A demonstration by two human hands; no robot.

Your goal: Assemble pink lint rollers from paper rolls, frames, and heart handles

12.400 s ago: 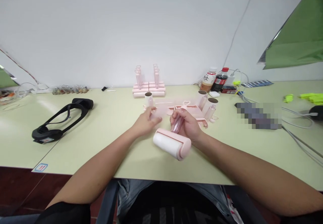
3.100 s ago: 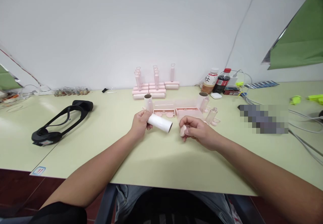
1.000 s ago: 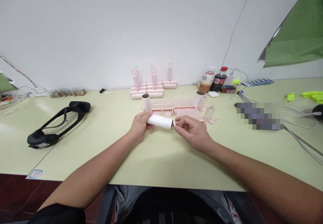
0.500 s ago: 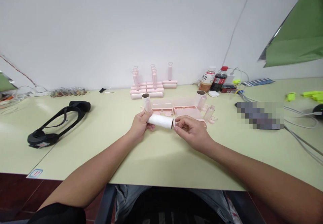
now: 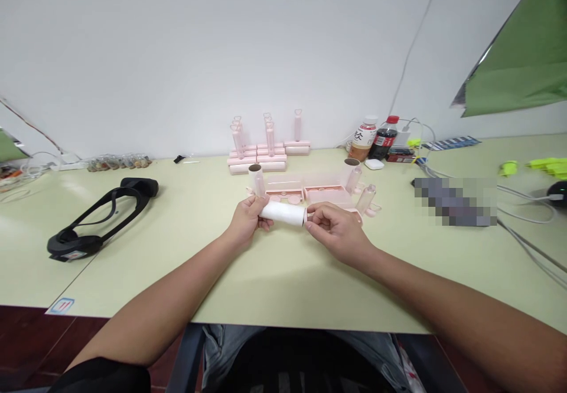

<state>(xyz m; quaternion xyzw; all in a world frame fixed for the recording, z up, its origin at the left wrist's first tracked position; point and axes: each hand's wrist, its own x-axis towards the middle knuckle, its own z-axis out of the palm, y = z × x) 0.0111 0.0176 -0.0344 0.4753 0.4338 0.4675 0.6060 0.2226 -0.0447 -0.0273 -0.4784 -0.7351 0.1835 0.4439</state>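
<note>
My left hand [image 5: 249, 218] grips the left end of a white lint-roller roll [image 5: 283, 212], which lies level above the table. At the roll's right end, my right hand [image 5: 335, 230] pinches a small pale pink end cap [image 5: 305, 216], close against the opening; most of the cap is behind the fingers. Just beyond the hands are open pink lint-roller cases [image 5: 328, 195], clear pink handles [image 5: 367, 199] and two more rolls, a left one [image 5: 256, 170] and a right one [image 5: 349, 169], standing on end.
Several finished-looking pink lint rollers [image 5: 259, 161] stand by the wall. To the right are a brown drink bottle [image 5: 364, 139], a cola bottle [image 5: 384, 137], cables [image 5: 527, 218] and a blurred dark object [image 5: 456, 202]. A black headset [image 5: 104, 218] lies on the left.
The gap between the roll's right end and the pink end cap has narrowed, and the brown opening is now mostly covered. Both hands keep nearly the same place.
</note>
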